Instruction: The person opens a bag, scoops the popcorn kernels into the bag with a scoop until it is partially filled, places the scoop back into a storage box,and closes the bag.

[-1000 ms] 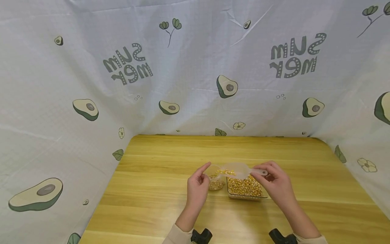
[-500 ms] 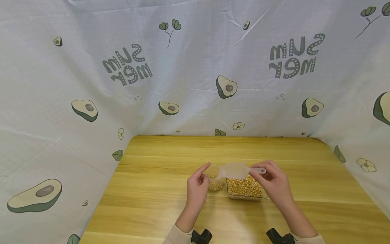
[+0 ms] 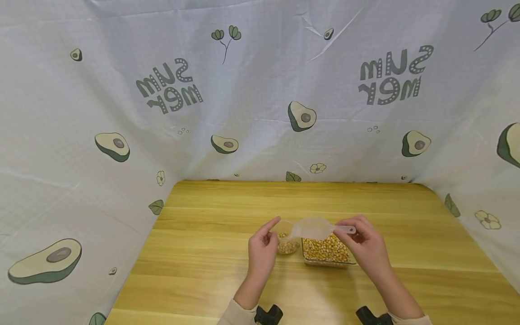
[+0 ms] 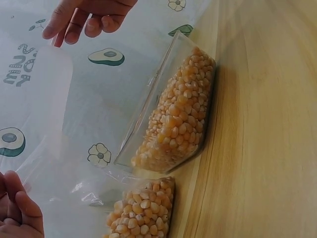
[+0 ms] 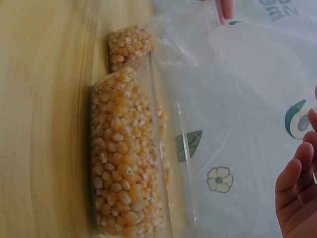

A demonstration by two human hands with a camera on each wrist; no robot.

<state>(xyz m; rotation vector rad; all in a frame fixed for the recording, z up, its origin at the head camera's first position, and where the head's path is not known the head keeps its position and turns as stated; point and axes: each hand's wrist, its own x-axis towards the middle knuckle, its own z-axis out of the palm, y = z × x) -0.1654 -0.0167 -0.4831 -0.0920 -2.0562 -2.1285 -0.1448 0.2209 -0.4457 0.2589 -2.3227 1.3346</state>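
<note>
My right hand [image 3: 367, 241] pinches the handle of a translucent white scoop [image 3: 313, 228], held level above the table with its mouth over the rim of a clear plastic bag [image 3: 285, 229]. No kernels show in the scoop from above. With my left hand [image 3: 262, 248] I hold the bag's upper left edge, index finger stretched along it. Corn kernels [image 4: 141, 213] fill the bottom of the bag, which stands on the table; its thin crinkled wall shows in both wrist views. Right beside it sits a clear rectangular container [image 5: 163, 148] full of corn kernels, partly under the scoop.
The wooden table [image 3: 203, 253] reaches back to a white curtain [image 3: 260, 90] printed with avocados, which also hangs along both sides. Black wrist mounts [image 3: 269, 314] are strapped on both forearms.
The corn kernels that lay in the scoop a second ago have gone from it; the scoop has tipped toward the bag. Both hands stay almost in place.
</note>
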